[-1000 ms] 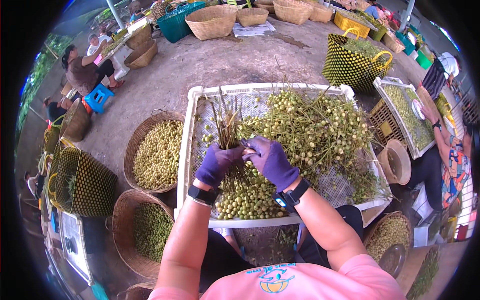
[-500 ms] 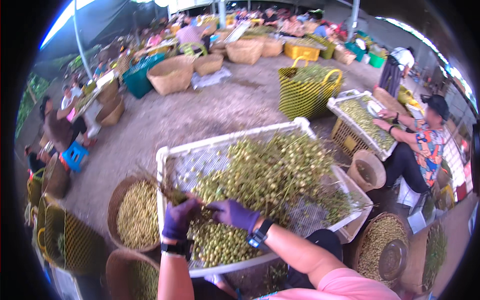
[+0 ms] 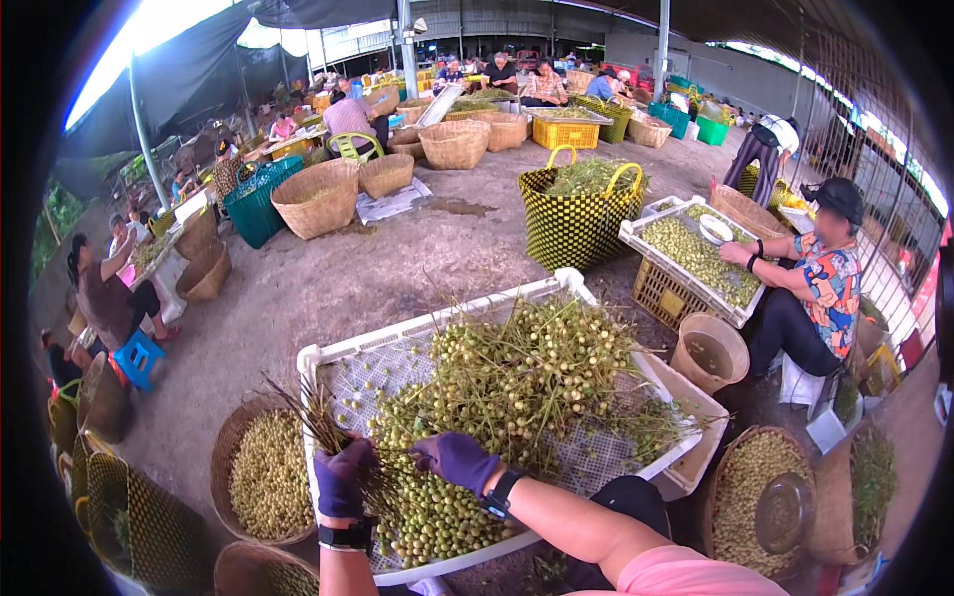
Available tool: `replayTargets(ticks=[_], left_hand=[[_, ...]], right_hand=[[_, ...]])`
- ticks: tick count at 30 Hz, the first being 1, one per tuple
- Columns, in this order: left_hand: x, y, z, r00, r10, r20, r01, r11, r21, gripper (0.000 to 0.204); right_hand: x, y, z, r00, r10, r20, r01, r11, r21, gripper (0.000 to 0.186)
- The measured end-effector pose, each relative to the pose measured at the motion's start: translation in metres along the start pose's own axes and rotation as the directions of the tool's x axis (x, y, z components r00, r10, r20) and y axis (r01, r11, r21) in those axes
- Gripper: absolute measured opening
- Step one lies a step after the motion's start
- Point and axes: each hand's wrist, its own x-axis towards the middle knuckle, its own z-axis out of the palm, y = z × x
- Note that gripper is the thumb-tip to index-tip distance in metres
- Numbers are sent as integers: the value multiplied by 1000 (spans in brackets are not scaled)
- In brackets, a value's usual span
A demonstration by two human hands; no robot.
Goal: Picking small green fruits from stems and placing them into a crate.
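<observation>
My left hand (image 3: 344,479), in a purple glove, grips a bundle of thin brown stems (image 3: 320,419) at the near left corner of a white mesh tray (image 3: 378,343). To its right, my right hand (image 3: 459,463), gloved alike, is over the loose fruits with its fingers drawn together; whatever they hold is too small to make out. Small round yellow-green fruits (image 3: 447,521) lie loose along the tray's near side. A heap of fruits still on their twigs (image 3: 542,368) covers the middle and right of the tray.
Left of the tray stands a wicker basket (image 3: 227,467) of loose fruits; another fruit basket (image 3: 711,497) holds a round bowl at right. A black-and-yellow woven bag (image 3: 571,223) stands beyond. A person (image 3: 830,288) works at another tray on the right. More people and baskets fill the back.
My hands have moved apart: the left has gone slightly down and left with the stem bundle, now more upright; the right has come away from it over the fruits. The view has shifted.
</observation>
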Motion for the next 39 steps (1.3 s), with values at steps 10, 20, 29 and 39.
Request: replayTargets(ticks=[10, 20, 29, 39], left_hand=[[13, 17, -46, 990, 0, -138, -9, 998, -64, 8], [19, -15, -19, 734, 574, 364, -667, 509, 543, 7], [11, -10, 4, 992, 85, 97, -80, 995, -53, 11], [10, -16, -16, 989, 32, 147, 0, 977, -211, 6]], right_hand=[[4, 15, 6, 988, 150, 28, -145, 980, -139, 15], [1, 38, 11, 986, -24, 164, -117, 599, 792, 45], [3, 4, 5, 991, -125, 50, 125, 992, 14, 27], [-8, -10, 14, 981, -182, 61, 189, 972, -142, 37]])
